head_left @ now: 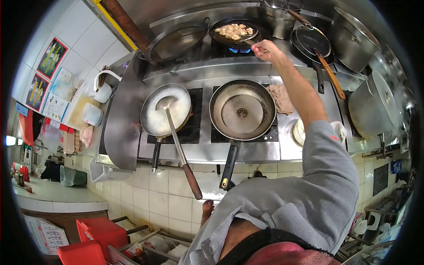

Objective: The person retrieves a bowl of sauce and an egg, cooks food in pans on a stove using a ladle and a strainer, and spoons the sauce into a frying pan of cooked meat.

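Note:
My right hand (263, 50) reaches to the back burner, closed on the thin metal handle of a utensil. Its far end lies in a dark frying pan (216, 32) among browned meat-like pieces (234, 31); the exact kind of utensil is unclear. Blue flame shows under that pan. My left hand (207, 206) hangs low by my body with fingers curled, holding nothing that I can see. Close to it ends the wooden handle of a ladle (176, 140). The ladle's bowl rests in a front left pan (147, 119) of white liquid.
An unfilled frying pan (242, 109) sits front centre, its handle pointing toward me. Behind left is a wide wok (176, 44). Stacked pans (311, 42) and large pots (353, 39) stand right. A cloth (280, 99) lies beside the front pan. Red containers (99, 236) are lower left.

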Tool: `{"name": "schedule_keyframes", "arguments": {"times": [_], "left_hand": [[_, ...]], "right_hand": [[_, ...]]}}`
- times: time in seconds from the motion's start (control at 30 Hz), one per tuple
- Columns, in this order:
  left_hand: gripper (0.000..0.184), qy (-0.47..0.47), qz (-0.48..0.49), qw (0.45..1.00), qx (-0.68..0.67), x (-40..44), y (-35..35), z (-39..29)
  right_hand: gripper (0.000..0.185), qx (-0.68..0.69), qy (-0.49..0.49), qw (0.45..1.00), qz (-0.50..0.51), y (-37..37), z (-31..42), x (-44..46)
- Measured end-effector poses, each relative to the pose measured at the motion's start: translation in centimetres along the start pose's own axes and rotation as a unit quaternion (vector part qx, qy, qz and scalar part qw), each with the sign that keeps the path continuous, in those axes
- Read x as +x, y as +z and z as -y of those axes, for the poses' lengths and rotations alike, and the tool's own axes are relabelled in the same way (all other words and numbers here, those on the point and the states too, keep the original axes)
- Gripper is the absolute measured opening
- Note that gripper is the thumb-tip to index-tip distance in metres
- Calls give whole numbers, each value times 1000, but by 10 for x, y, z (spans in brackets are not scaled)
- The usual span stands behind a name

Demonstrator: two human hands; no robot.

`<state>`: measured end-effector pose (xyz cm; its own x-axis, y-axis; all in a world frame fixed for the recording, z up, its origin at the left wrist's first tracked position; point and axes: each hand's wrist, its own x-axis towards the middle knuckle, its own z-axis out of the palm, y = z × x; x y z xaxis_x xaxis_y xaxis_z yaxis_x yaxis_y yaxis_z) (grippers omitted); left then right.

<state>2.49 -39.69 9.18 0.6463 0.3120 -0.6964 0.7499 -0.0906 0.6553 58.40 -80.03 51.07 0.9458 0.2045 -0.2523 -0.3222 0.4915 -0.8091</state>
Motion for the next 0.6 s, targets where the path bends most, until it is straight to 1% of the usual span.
{"name": "schedule_keyframes", "arguments": {"times": [0.07, 0.1, 0.17, 0.2, 0.23, 0.27, 0.3, 0.37, 0.4, 0.47, 0.5, 0.57, 0.6], "left_hand": [[23, 140, 65, 988, -8, 27, -7, 41], [23, 141, 65, 988, -7, 24, -9, 38], [22, 234, 68, 967, 78, 12, -9, 27], [22, 234, 68, 967, 78, 13, -6, 24], [23, 176, 64, 982, -6, 16, -3, 22], [23, 116, 58, 987, -91, 16, -1, 22], [23, 116, 59, 987, -92, 17, -1, 21], [24, 59, 32, 998, 11, 16, -2, 9], [24, 61, 34, 997, 12, 16, -3, 5], [24, 58, 136, 978, -147, 45, -10, 33], [24, 59, 139, 978, -145, 44, -11, 29], [24, 137, 117, 983, 21, 39, -12, 13], [24, 138, 121, 983, 23, 38, -12, 7]], "right_hand": [[7, 82, 12, 997, -6, 7, -15, 2], [6, 119, 19, 993, -1, 7, -21, 4], [6, 129, 10, 992, 8, 3, -28, 5], [6, 139, 4, 990, 23, 1, -29, 5], [6, 149, -1, 988, 39, 1, -29, 3], [6, 157, -15, 987, 30, 1, -30, 1], [6, 156, -14, 987, 30, 3, -31, -1], [6, 152, -26, 988, 27, -1, -33, 1], [6, 152, -28, 988, 25, -3, -34, 1], [6, 145, -22, 988, 50, -6, -32, -4], [6, 145, -26, 988, 48, -7, -31, -8], [5, 128, -22, 989, 65, -7, -26, -18], [5, 128, -25, 989, 62, -6, -24, -24]]}}
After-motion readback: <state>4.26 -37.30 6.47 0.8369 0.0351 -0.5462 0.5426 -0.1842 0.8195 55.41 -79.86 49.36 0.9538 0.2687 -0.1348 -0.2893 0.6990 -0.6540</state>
